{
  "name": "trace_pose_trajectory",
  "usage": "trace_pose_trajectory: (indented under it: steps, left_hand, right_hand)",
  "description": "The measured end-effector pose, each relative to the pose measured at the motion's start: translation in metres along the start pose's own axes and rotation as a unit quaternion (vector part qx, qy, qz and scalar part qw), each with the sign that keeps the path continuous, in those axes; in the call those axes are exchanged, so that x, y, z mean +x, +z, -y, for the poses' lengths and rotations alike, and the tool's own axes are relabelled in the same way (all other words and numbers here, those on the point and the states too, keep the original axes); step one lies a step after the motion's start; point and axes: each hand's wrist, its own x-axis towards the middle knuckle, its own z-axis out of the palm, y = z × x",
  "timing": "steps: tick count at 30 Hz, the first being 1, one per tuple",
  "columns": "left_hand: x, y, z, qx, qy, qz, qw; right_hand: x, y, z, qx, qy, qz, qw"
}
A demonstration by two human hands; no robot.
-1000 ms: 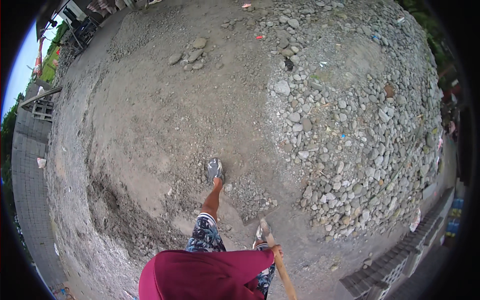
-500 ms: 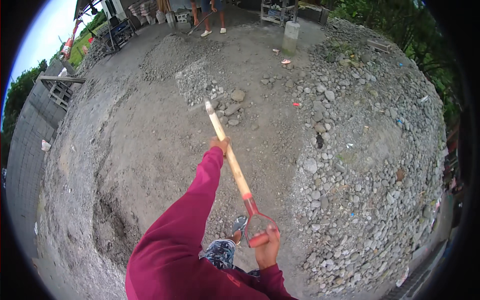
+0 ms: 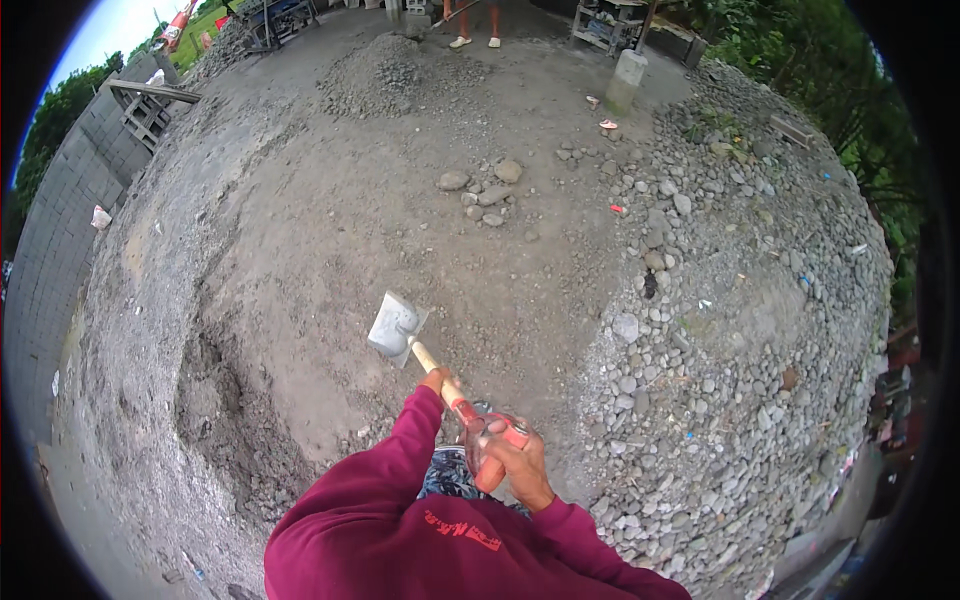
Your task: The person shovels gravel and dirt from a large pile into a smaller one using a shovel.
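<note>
A shovel [image 3: 396, 326] with a pale metal blade, a wooden shaft and a red D-shaped grip is held in front of my body. Its blade carries no gravel and points ahead, slightly left. My left hand [image 3: 438, 380] wraps round the lower wooden shaft, not far behind the blade. Around the red grip at the shaft's top end, my right hand [image 3: 522, 468] is closed. Ahead of the blade, a few larger stones [image 3: 487, 192] sit on packed grey ground. Farther off stands a gravel heap [image 3: 385, 75].
Loose stones [image 3: 720, 400] cover the right side. A grey block wall [image 3: 70, 220] runs along the left, near a wooden pallet [image 3: 145, 120]. At the far side another person's legs [image 3: 480, 25] show, beside a long tool. A concrete post [image 3: 627, 80] stands far right.
The shovel has come back toward my body. Gravel that was flying off its blade is gone, and the blade now shows bare. My left arm has drawn in.
</note>
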Motion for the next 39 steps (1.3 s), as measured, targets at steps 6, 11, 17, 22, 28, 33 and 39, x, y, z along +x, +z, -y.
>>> trace_pose_trajectory:
  steps: [6, 11, 17, 22, 28, 33, 39]
  left_hand:
    - [-0.065, -0.102, 0.164, -0.263, -0.033, -0.087, 0.960]
    - [-0.186, -0.142, 0.237, -0.288, 0.090, -0.163, 0.939]
    - [-0.243, -0.215, 0.267, -0.256, 0.186, -0.115, 0.942]
    - [-0.245, -0.223, 0.317, -0.180, 0.103, -0.097, 0.974]
    - [-0.190, -0.184, 0.517, -0.065, -0.111, -0.156, 0.979]
    - [-0.189, -0.151, 0.741, -0.081, -0.268, -0.109, 0.954]
    - [-0.146, -0.166, 0.820, -0.138, -0.447, -0.136, 0.873]
  right_hand:
    - [-0.077, -0.022, -0.024, -0.101, 0.015, 0.086, 0.991]
    - [-0.214, -0.098, -0.073, -0.111, 0.030, 0.157, 0.981]
    - [-0.381, -0.240, -0.098, 0.054, 0.023, -0.051, 0.997]
    - [-0.474, -0.331, -0.220, -0.040, 0.102, -0.301, 0.947]
    - [-0.598, -0.383, -0.309, -0.025, 0.202, -0.516, 0.832]
    - [-0.683, -0.419, -0.273, -0.129, 0.238, -0.644, 0.716]
    - [-0.616, -0.405, -0.263, -0.278, 0.394, -0.540, 0.690]
